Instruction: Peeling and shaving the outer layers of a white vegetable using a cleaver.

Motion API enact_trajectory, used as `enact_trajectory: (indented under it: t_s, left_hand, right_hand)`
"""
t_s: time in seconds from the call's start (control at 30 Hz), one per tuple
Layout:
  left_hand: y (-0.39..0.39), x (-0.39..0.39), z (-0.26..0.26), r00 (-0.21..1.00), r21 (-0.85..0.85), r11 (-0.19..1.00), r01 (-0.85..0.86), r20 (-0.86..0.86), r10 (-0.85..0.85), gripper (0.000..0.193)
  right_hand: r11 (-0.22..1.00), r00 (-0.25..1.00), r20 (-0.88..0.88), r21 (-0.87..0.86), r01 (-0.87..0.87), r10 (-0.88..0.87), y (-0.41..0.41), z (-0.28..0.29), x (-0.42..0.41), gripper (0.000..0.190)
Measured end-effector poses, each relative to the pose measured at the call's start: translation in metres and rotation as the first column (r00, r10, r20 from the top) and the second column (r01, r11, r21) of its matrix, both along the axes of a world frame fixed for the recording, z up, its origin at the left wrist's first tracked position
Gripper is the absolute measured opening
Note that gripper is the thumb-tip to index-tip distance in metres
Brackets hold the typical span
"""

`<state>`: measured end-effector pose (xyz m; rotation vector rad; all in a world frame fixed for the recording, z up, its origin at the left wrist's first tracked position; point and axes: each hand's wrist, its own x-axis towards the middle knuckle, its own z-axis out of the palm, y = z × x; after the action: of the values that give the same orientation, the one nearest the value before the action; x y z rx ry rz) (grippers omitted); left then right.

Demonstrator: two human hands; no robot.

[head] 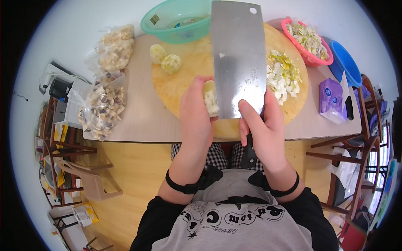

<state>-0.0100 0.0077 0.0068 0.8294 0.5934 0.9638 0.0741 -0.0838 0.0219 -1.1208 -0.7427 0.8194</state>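
My left hand (198,109) holds a partly peeled, pale green citrus fruit (210,98) against the left side of a cleaver. The broad steel cleaver (238,56) stands up in my right hand (263,122), whose thumb presses on the blade; its dark handle points down towards me. Both hands are over a round wooden chopping board (185,84). Two peeled fruits of the same kind (171,63) lie at the board's upper left. To the right of the blade is a pile of white and yellow-green peel pieces (282,77). The blade hides part of the fruit and board.
A green plastic basin (176,34) stands behind the board. At the right are a pink basket (309,58) full of peel, a blue basin (345,62) and a purple tissue pack (333,97). Bags of peeled pieces (116,47) and of cut chunks (103,109) lie left.
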Motion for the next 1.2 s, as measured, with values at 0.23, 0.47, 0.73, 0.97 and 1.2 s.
enact_trajectory:
  t_s: [0.23, 0.47, 0.73, 0.97, 1.2]
  left_hand:
    - [-0.003, 0.004, -0.001, 0.995, 0.075, 0.993, -0.087, -0.039, 0.09, 0.029]
    - [-0.007, 0.005, 0.003, 0.983, 0.089, 0.99, -0.109, -0.139, 0.121, 0.03]
    - [-0.007, 0.01, 0.0, 0.964, 0.159, 0.966, -0.204, -0.139, 0.227, 0.029]
    - [-0.003, 0.008, -0.005, 0.972, 0.109, 0.977, -0.184, -0.129, 0.198, 0.03]
    - [-0.002, 0.013, -0.009, 0.959, 0.191, 0.95, -0.249, -0.09, 0.27, 0.036]
  right_hand:
    - [0.999, 1.0, 0.022, -0.039, -0.003, 0.004, -0.001, 0.001, -0.001, 0.033]
    - [0.997, 0.993, 0.093, 0.004, 0.079, -0.079, 0.0, -0.004, -0.003, 0.035]
    - [0.997, 0.965, 0.252, 0.049, 0.058, -0.069, -0.003, -0.011, -0.001, 0.037]
    - [0.994, 0.972, 0.216, 0.086, 0.074, -0.091, 0.001, -0.011, -0.004, 0.036]
    - [0.996, 0.968, 0.237, 0.056, 0.067, -0.078, -0.003, -0.01, -0.008, 0.024]
